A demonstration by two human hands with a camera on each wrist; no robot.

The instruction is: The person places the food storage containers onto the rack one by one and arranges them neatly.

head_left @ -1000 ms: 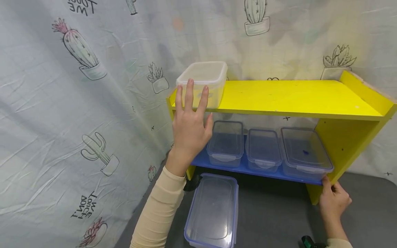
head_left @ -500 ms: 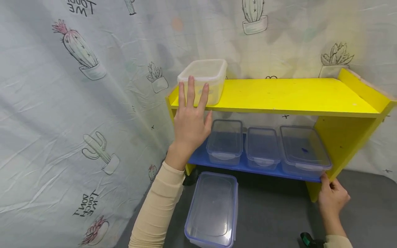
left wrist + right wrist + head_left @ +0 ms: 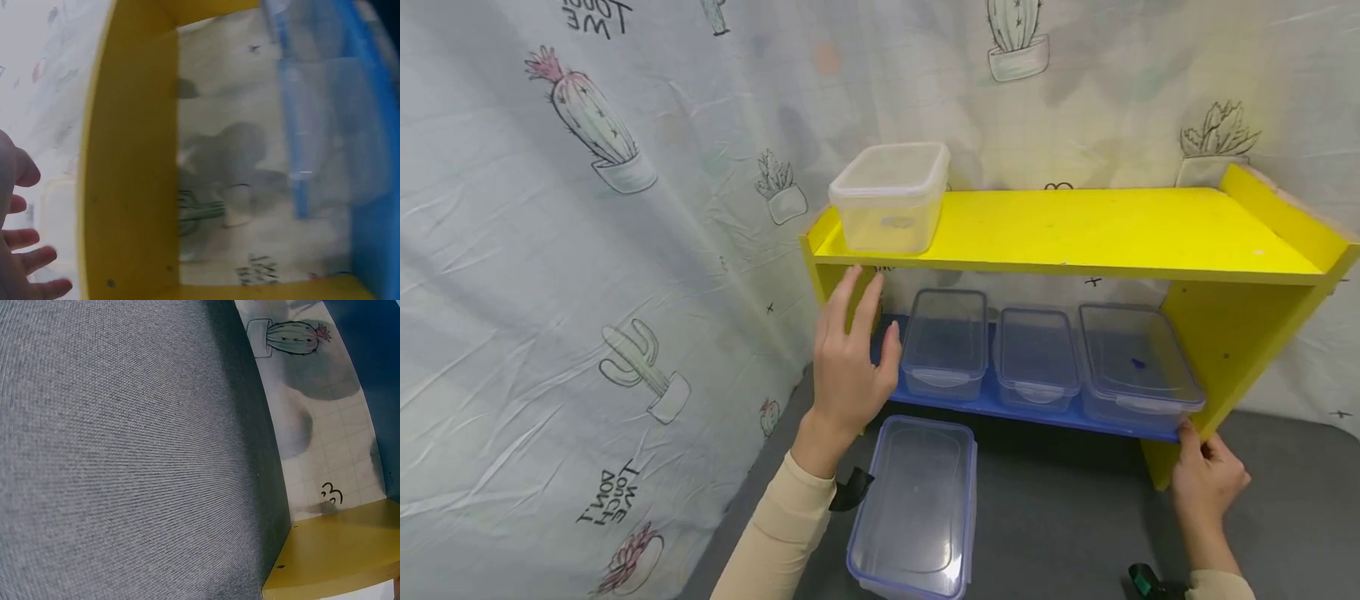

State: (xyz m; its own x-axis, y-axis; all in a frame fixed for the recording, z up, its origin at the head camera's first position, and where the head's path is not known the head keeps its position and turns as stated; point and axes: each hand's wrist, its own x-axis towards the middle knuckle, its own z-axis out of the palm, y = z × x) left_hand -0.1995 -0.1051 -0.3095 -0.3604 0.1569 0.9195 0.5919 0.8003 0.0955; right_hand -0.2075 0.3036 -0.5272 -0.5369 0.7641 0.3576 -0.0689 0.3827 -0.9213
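Note:
A food container with a whitish lid [image 3: 891,204] sits on the left end of the yellow top of a shelf unit [image 3: 1075,229]. My left hand [image 3: 850,367] is in front of the shelf below that container, apart from it, fingers loosely spread and holding nothing. The left wrist view shows its fingertips [image 3: 39,257] beside the yellow side panel. At the lower right corner my right hand [image 3: 1210,479] grips the shelf where the blue board [image 3: 985,407] meets the yellow side. Its fingers are curled; the right wrist view barely shows them.
Clear lidded containers stand on the blue board: left [image 3: 946,346], middle [image 3: 1037,358] and right [image 3: 1138,362]. A larger clear container with a blue-rimmed lid [image 3: 917,500] lies on the dark grey table [image 3: 1060,517] in front. A cactus-print cloth [image 3: 700,250] hangs behind and left.
My left hand has come down from the front of the white-lidded container, leaving it on the shelf top. The right hand keeps its hold on the shelf corner.

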